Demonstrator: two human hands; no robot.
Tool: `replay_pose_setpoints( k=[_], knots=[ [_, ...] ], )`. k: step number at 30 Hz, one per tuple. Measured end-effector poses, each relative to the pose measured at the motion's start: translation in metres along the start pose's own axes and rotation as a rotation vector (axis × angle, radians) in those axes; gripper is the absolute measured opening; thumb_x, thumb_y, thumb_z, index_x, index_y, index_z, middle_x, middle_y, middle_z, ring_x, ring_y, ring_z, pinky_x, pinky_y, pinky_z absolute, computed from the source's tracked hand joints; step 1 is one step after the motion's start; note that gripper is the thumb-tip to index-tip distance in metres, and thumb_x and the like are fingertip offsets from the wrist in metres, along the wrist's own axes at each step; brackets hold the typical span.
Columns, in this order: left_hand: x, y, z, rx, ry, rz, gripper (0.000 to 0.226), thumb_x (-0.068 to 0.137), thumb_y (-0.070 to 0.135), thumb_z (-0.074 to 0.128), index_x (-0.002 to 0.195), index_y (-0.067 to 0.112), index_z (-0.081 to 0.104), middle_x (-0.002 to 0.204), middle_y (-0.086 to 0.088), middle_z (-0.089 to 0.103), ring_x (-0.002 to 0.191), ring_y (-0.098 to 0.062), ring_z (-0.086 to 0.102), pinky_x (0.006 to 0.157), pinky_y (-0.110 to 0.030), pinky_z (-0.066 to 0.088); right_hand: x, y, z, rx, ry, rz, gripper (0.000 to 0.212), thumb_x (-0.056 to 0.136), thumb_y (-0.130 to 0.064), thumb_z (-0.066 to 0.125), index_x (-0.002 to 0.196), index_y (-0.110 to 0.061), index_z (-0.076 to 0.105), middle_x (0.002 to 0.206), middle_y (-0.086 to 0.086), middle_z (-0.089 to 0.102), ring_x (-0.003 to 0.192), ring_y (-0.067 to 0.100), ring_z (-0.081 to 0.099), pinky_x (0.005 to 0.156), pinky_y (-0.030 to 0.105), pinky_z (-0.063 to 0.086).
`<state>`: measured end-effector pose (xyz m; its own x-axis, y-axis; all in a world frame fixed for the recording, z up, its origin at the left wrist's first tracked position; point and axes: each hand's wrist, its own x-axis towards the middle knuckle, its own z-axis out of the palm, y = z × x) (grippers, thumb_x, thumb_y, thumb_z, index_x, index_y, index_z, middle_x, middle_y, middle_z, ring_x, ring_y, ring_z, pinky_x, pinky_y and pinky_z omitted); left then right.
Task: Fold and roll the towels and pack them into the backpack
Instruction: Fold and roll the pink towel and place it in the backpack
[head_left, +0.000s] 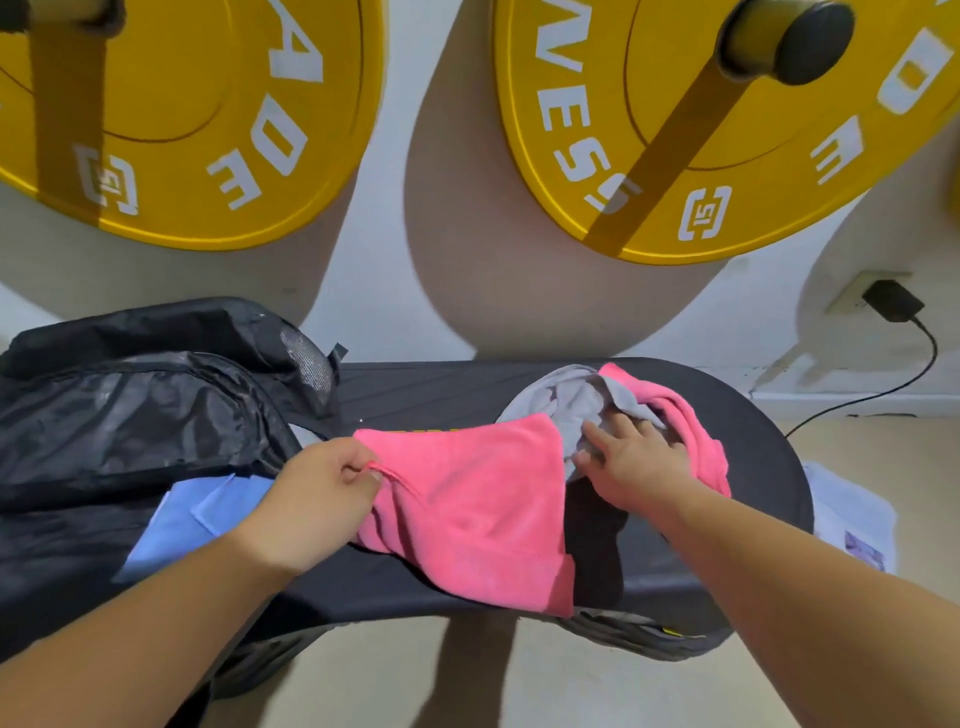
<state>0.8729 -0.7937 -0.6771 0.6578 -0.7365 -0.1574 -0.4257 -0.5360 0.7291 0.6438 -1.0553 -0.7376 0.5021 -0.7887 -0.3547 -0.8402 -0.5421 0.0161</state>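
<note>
A pink towel lies spread over the black bench, its front edge hanging off. My left hand pinches the towel's left corner loop. My right hand rests with spread fingers on a crumpled grey towel at the bench's back right, where more pink cloth wraps round it. A black backpack lies on the left end of the bench. A blue towel lies on the backpack's front, partly under my left forearm.
Two yellow weight plates hang on the wall behind the bench. A black charger sits in a wall socket at right, its cable running down. Papers lie on the floor to the right.
</note>
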Motion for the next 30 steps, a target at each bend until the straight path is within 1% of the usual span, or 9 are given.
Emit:
replay_pose_setpoints(
  k=[3,6,11,15,16,18,21,27,30],
  knots=[
    [0.004,-0.001,0.001,-0.015,0.011,-0.021,0.019,0.09,0.004,0.062,0.074,0.013,0.068,0.074,-0.017,0.07,0.067,-0.032,0.061,0.073,-0.041,0.054,0.005,0.019,-0.001,0.085,0.021,0.175,0.056,0.096,-0.061,0.029,0.149,-0.043,0.028,0.165,0.0,0.017,0.151,0.033,0.015,0.113,0.061,0.028],
    [0.005,-0.001,0.001,-0.026,0.015,-0.04,0.019,0.09,0.004,0.063,0.076,0.015,0.07,0.07,-0.011,0.071,0.074,-0.037,0.067,0.076,-0.044,0.055,0.009,0.036,0.002,0.073,0.076,0.143,0.058,0.092,-0.065,0.031,0.147,-0.044,0.03,0.164,-0.003,0.018,0.151,0.031,0.015,0.113,0.059,0.028],
    [0.0,0.007,-0.005,-0.092,0.003,-0.071,0.02,0.094,0.005,0.06,0.079,0.014,0.071,0.071,-0.007,0.073,0.066,-0.022,0.066,0.076,-0.04,0.057,0.007,0.036,-0.013,0.085,-0.001,0.395,0.063,0.094,-0.062,0.027,0.148,-0.031,0.035,0.164,0.004,0.019,0.15,0.036,0.012,0.111,0.069,0.019],
    [-0.007,0.006,-0.011,-0.09,-0.035,-0.07,0.02,0.093,0.005,0.058,0.081,0.015,0.07,0.072,-0.008,0.073,0.07,-0.029,0.069,0.075,-0.041,0.057,-0.014,0.006,-0.021,-0.049,0.326,0.087,0.042,0.092,-0.051,0.044,0.116,-0.022,0.06,0.123,0.007,0.054,0.12,0.031,0.05,0.098,0.049,0.045],
    [-0.007,0.002,-0.013,-0.099,-0.038,-0.072,0.019,0.093,0.006,0.058,0.081,0.015,0.071,0.072,-0.009,0.073,0.074,-0.033,0.07,0.077,-0.045,0.059,-0.023,-0.009,-0.026,0.078,0.325,-0.06,0.038,0.092,-0.055,0.048,0.105,-0.023,0.063,0.109,0.002,0.058,0.108,0.028,0.058,0.089,0.041,0.05],
    [-0.006,-0.005,-0.017,-0.105,-0.04,-0.078,0.013,0.09,0.014,0.06,0.082,0.015,0.07,0.074,-0.013,0.072,0.075,-0.036,0.069,0.079,-0.051,0.059,-0.044,-0.04,-0.029,0.31,0.043,-0.249,0.036,0.088,-0.064,0.056,0.094,-0.029,0.061,0.093,-0.007,0.061,0.09,0.019,0.063,0.076,0.031,0.048],
    [-0.008,-0.014,-0.02,-0.103,-0.047,-0.089,0.017,0.087,0.018,0.059,0.086,0.003,0.065,0.068,-0.015,0.064,0.062,-0.023,0.056,0.078,-0.055,0.056,-0.067,-0.065,-0.013,0.227,-0.237,-0.33,0.044,0.077,-0.066,0.071,0.097,-0.03,0.056,0.094,-0.009,0.06,0.087,0.017,0.059,0.075,0.03,0.047],
    [-0.012,-0.024,-0.023,-0.081,-0.069,-0.1,0.013,0.093,0.01,0.058,0.084,0.004,0.066,0.08,-0.026,0.069,0.064,-0.021,0.058,0.074,-0.047,0.056,-0.084,-0.054,0.021,0.183,-0.17,-0.306,0.04,0.07,-0.034,0.074,0.107,-0.025,0.064,0.102,-0.003,0.067,0.094,0.022,0.062,0.079,0.034,0.055],
    [-0.013,-0.031,-0.027,-0.095,-0.072,-0.115,0.015,0.094,0.009,0.057,0.084,0.006,0.068,0.077,-0.024,0.07,0.065,-0.022,0.06,0.069,-0.036,0.053,-0.089,-0.048,0.032,0.175,-0.062,-0.348,0.017,0.073,-0.031,0.07,0.087,-0.026,0.059,0.092,-0.003,0.062,0.089,0.023,0.057,0.075,0.033,0.05]
  ],
)
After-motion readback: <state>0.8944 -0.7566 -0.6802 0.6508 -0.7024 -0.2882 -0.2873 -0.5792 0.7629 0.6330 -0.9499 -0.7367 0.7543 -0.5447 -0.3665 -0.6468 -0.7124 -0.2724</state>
